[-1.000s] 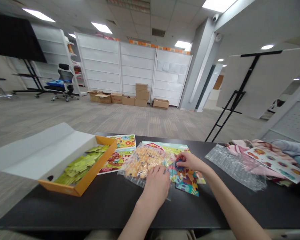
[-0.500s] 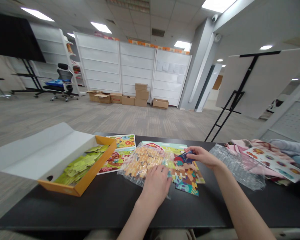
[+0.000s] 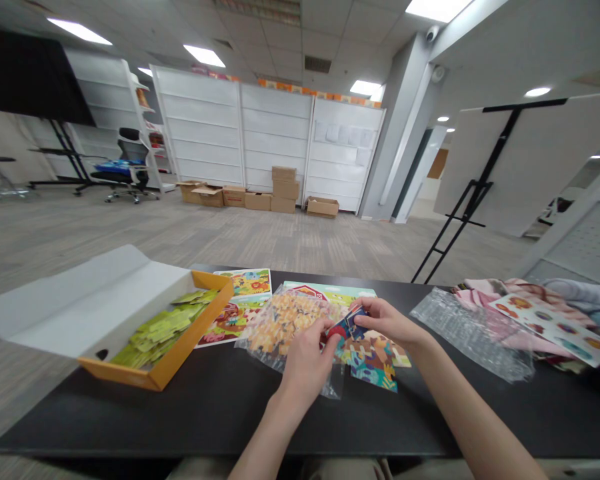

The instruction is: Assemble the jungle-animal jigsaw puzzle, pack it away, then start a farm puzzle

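Note:
My left hand (image 3: 309, 357) and my right hand (image 3: 389, 321) meet over the table, their fingers closed on dark blue and red puzzle pieces (image 3: 349, 327) between them. Fingers cover part of these pieces, so how many there are is unclear. Beneath and beside them lie joined colourful puzzle pieces (image 3: 374, 375), teal at the front and brown behind. A clear plastic bag (image 3: 280, 327) full of tan-backed pieces rests just left of and behind my left hand. Farther back, a green farm picture (image 3: 355, 291) is partly covered by the bag.
An orange box (image 3: 173, 363) with its white lid folded back holds green pieces at left. Picture sheets (image 3: 247, 283) lie beside it. On the right are crumpled clear plastic (image 3: 473, 333), a sticker sheet (image 3: 550, 327) and folded cloths (image 3: 465, 300). The black table (image 3: 220, 413) ends near my lap.
My right hand has moved left with its dark blue pieces. My left hand has lifted off the plastic bag and now grips the pieces too.

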A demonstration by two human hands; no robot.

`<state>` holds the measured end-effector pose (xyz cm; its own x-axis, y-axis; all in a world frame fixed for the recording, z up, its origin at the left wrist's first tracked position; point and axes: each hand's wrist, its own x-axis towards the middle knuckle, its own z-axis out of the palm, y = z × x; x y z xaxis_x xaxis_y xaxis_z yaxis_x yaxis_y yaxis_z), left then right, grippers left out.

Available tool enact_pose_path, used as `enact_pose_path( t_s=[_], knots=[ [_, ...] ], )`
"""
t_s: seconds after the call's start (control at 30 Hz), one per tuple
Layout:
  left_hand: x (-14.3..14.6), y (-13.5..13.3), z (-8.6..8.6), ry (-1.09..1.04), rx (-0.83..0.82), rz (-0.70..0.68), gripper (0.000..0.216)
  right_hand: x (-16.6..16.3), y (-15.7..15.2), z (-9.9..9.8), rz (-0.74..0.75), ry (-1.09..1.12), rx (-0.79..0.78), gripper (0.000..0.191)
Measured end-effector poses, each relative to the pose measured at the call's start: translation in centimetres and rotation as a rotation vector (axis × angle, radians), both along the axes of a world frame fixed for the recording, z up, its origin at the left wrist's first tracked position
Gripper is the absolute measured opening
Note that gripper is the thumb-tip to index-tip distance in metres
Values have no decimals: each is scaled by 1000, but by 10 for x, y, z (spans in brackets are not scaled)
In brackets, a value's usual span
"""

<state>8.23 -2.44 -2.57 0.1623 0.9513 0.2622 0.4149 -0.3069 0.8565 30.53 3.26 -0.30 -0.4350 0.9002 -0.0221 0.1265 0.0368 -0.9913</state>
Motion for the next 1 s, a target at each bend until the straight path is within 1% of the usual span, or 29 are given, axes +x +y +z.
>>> enact_pose_path(
  t_s=[0.13, 0.23, 0.3, 0.37, 0.43, 0.53, 0.63, 0.7, 0.73, 0.77, 0.83, 0.87, 0.9, 0.93, 0.97, 1.0],
  knots=[
    [-3, 3, -3, -13, -6, 30, 14, 8, 2, 3, -88, 12, -31, 39],
    [-6, 7, -8, -76, -42, 81, 18, 9, -1, 6, -71, 84, -5, 37],
    [-7, 10, -11, -109, -40, 98, 22, 3, -3, 6, -42, 114, 12, 36],
    [-8, 11, -13, -157, -30, 56, 24, -7, -4, 1, -30, 111, 38, 33],
    [-7, 11, -12, -212, -36, -11, 27, -18, -3, -5, -50, 82, 93, 33],
    [-4, 11, -10, -267, -57, -59, 32, -28, 0, -13, -68, 26, 195, 39],
    [-2, 10, -7, -255, -36, -69, 33, -28, 0, -12, 19, -38, 238, 40],
    [-3, 8, -6, -187, -17, -83, 35, -25, -2, -7, 80, -80, 243, 40],
    [-4, 6, -5, -126, -2, -86, 37, -23, -2, -3, 87, -94, 241, 40],
    [-4, 4, -5, -39, 21, -86, 42, -21, -3, 0, 71, -101, 237, 41],
    [-6, -2, -3, 209, 93, -69, 53, -16, -3, 5, -16, -101, 226, 42],
    [-7, -4, -1, 350, 127, -50, 53, -14, -2, 7, -69, -94, 222, 43],
    [-8, -7, 0, 478, 147, -31, 47, -12, -1, 8, -116, -85, 220, 43],
    [-8, -8, 1, 578, 146, -10, 36, -10, 0, 8, -147, -79, 218, 44],
    [-10, -9, 2, 639, 127, 11, 24, -9, 0, 8, -163, -79, 216, 44],
    [-11, -8, 4, 658, 99, 33, 17, -8, 0, 7, -164, -87, 211, 44]
  ],
)
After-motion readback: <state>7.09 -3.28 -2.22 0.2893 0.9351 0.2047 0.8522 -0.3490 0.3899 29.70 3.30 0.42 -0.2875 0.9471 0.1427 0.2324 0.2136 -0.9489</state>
